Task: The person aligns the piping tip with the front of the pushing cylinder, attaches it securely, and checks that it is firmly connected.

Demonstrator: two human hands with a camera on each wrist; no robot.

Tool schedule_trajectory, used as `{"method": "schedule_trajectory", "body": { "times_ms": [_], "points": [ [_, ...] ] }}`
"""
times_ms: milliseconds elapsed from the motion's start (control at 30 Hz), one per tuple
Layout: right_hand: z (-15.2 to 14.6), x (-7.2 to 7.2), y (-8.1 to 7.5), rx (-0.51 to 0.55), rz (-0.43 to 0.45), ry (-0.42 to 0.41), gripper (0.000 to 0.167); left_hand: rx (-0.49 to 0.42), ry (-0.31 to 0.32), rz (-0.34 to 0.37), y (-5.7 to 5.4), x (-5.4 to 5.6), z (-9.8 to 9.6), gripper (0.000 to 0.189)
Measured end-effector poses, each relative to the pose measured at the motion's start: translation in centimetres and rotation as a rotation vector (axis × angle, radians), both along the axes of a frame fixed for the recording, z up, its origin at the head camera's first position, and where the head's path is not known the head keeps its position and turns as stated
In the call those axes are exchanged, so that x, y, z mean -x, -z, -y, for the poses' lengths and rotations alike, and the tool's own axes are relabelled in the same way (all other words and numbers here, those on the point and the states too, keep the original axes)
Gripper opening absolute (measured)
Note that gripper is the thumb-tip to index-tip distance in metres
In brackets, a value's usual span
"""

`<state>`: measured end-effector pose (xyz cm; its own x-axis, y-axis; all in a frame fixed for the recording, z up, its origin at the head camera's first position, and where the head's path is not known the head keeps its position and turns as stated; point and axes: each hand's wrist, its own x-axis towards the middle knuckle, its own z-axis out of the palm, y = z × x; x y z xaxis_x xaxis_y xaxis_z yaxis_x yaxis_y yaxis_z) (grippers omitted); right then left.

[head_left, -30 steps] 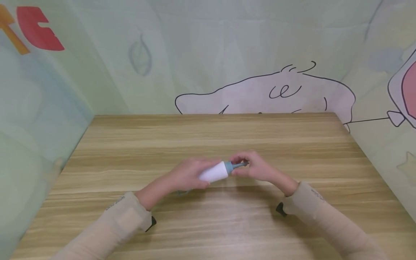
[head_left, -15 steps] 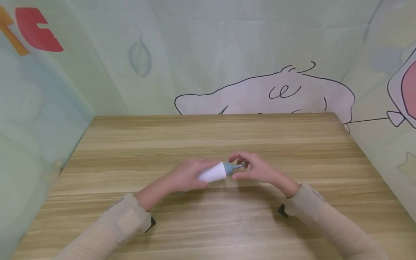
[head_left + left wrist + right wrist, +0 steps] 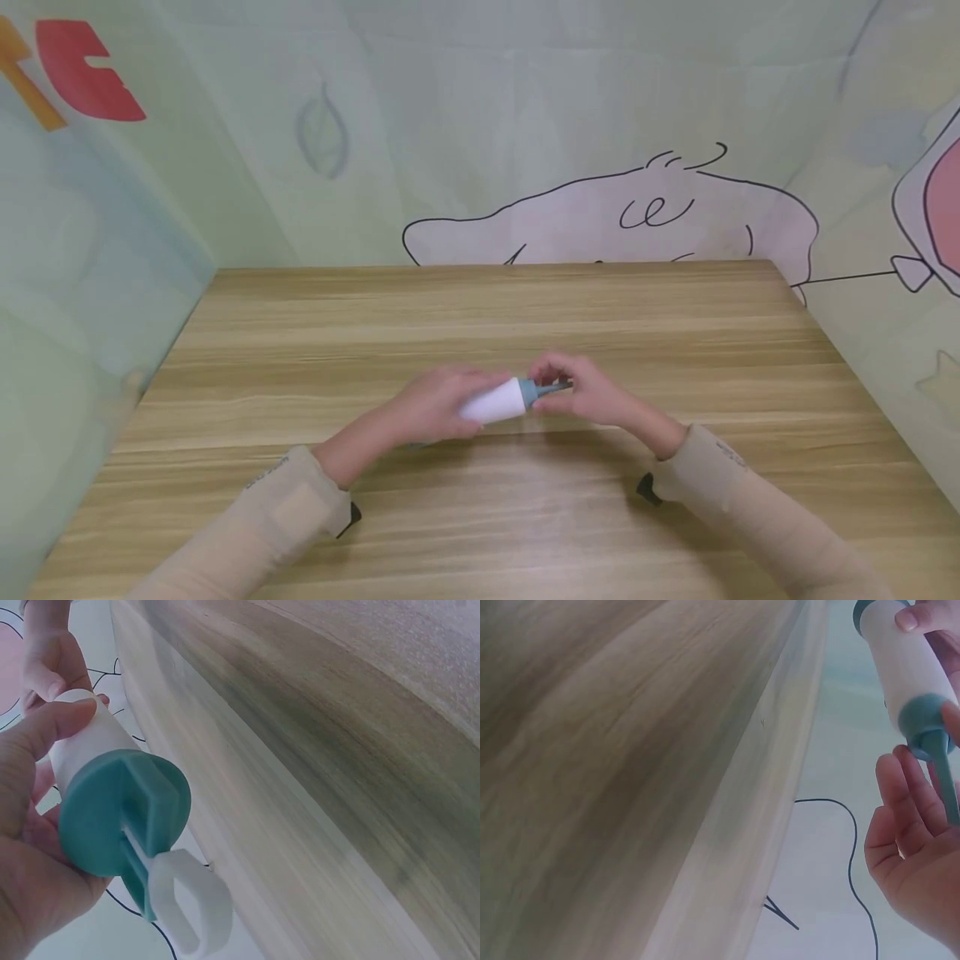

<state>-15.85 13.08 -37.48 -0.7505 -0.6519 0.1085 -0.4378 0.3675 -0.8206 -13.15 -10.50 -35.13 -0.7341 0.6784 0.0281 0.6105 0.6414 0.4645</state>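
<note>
Barrel, white and cylindrical, is gripped above the wood-grain table by the left hand, its blue-green nozzle collar, apparently seated, being pinched by the right hand, with any remaining tightening not determinable.

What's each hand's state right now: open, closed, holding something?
Left hand: closed, holding the tube.
Right hand: closed, thumb and fingers on the nozzle cap.

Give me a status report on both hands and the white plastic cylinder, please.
Left hand gripping white plastic cylinder; right hand curled round its teal nozzle collar. Cylinder held above brown wood-grain table. Nothing visibly blocking either hand.
</note>
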Motion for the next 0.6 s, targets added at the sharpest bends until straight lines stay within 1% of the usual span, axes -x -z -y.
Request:
{"method": "schedule_trajectory", "body": {
  "times_ms": [167, 300, 433, 500, 600],
  "points": [
    [-0.36, 0.12, 0.04, -0.042, 0.030, -0.002, 0.023, 0.001, 0.009, -0.012, 0.03, -0.11, 0.02, 0.063],
    [-0.69, 0.20, 0.13, -0.071, 0.008, -0.007, 0.035, 0.009, 0.003, -0.005, 0.06, -0.15, 0.02, 0.063],
    [-0.65, 0.00, 0.09, -0.039, -0.035, -0.019, 0.044, 0.016, -0.004, 0.002, 0.11, -0.10, -0.05, 0.063],
    [-0.49, -0.13, 0.08, -0.016, -0.063, -0.028, 0.042, 0.015, -0.003, -0.002, 0.13, -0.08, -0.08, 0.064],
    [-0.24, -0.28, 0.08, 0.011, -0.091, -0.040, 0.036, 0.013, -0.001, -0.005, 0.07, -0.10, -0.15, 0.063]
  ]
}}
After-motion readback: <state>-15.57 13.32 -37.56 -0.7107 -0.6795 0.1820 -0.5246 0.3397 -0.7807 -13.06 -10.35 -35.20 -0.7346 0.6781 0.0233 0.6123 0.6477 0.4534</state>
